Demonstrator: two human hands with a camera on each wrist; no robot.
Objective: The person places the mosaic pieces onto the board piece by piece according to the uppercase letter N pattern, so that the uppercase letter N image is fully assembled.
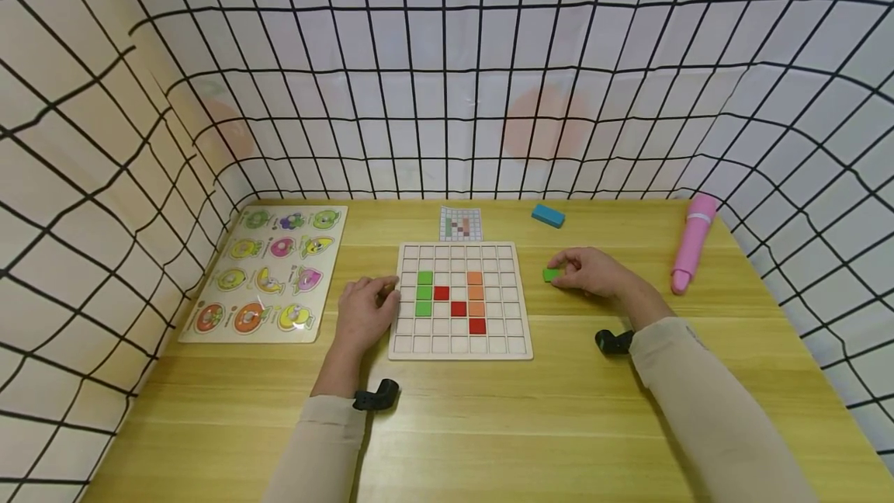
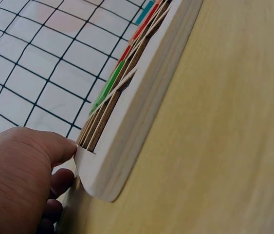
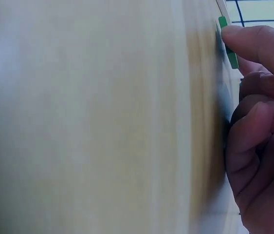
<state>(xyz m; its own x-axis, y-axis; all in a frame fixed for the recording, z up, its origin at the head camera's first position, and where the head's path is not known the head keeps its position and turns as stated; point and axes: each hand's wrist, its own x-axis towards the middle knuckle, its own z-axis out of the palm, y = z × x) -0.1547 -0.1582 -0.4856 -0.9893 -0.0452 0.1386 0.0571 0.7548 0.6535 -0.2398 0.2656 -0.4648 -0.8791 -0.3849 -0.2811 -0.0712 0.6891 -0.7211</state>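
Note:
A pale wooden grid board point(image 1: 503, 340) lies in the middle of the table. In its cells sit green tiles point(image 1: 424, 293), red tiles point(image 1: 458, 308) and orange tiles point(image 1: 476, 293). My left hand point(image 1: 365, 311) rests at the board's left edge, its fingertips right at the rim; the left wrist view has a digit touching the frame near a corner. To the right of the board, my right hand point(image 1: 592, 273) pinches a small green tile point(image 1: 550, 275) between thumb and finger, close over the table. In the right wrist view this green tile point(image 3: 231, 57) shows edge-on.
A small pattern card point(image 1: 461, 224) lies just behind the board. At the left is a fruit picture board point(image 1: 268, 274). A blue block point(image 1: 548, 215) and a pink pen-shaped object point(image 1: 694, 243) lie at the back right. Black wire mesh point(image 1: 447, 115) encloses the table.

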